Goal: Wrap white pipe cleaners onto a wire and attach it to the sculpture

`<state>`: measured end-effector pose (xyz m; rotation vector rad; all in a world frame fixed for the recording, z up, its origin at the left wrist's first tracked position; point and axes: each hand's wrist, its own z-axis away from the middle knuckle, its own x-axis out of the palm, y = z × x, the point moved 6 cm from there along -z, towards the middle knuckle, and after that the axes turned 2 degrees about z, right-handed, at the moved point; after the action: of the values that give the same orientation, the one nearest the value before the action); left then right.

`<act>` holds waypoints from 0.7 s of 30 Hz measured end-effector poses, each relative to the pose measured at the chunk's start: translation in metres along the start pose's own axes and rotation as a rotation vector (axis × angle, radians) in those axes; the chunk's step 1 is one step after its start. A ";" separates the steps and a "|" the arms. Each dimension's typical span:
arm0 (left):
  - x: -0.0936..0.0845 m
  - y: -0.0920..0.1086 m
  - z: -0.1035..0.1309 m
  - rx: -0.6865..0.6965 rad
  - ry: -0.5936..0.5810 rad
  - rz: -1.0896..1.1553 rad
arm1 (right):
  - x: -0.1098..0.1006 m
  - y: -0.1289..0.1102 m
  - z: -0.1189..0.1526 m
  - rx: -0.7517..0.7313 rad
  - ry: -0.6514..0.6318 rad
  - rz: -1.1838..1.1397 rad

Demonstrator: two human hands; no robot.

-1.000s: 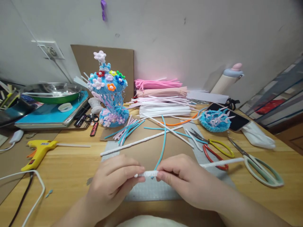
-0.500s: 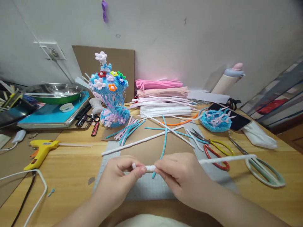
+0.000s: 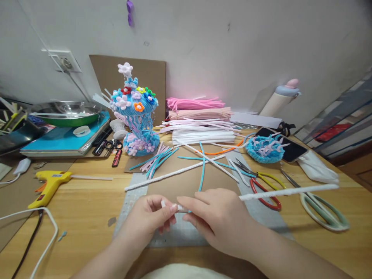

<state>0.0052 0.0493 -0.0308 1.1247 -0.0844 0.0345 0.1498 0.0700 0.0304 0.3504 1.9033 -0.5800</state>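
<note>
My left hand (image 3: 151,215) pinches the short end of a white pipe cleaner (image 3: 290,191) between thumb and fingers. Close beside it, my right hand (image 3: 216,217) is curled around the same pipe cleaner, thumb and forefinger slightly apart near the short piece between the hands. The long end runs out to the right, above the red-and-yellow-handled scissors (image 3: 266,199) and the pale green-handled scissors (image 3: 322,213). Blue pipe cleaner strips (image 3: 202,170) and another long white pipe cleaner (image 3: 162,177) lie crossed on the cardboard (image 3: 174,186) just beyond my hands.
A yellow glue gun (image 3: 50,186) lies at left. Behind stand a blue flower-covered pipe cleaner model (image 3: 136,108) and stacked pink and white pipe cleaners (image 3: 200,137). A blue round fuzzy piece (image 3: 263,149), a phone (image 3: 296,151) and a bottle (image 3: 280,97) are at right.
My right hand has shifted slightly left, toward my left hand, and its fingers have loosened a little. The long end of the white pipe cleaner now reaches farther right.
</note>
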 end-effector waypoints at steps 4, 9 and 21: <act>0.004 0.008 0.005 0.069 0.047 -0.072 | 0.003 -0.001 0.001 -0.003 0.000 -0.020; 0.007 0.012 0.008 0.129 0.031 -0.163 | 0.006 -0.008 0.003 -0.041 0.000 -0.094; 0.004 0.052 0.046 1.085 0.156 -0.737 | -0.003 -0.002 0.002 0.105 -0.024 -0.319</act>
<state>0.0033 0.0300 0.0361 2.1664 0.5555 -0.5484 0.1513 0.0671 0.0330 0.1049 1.9231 -0.8943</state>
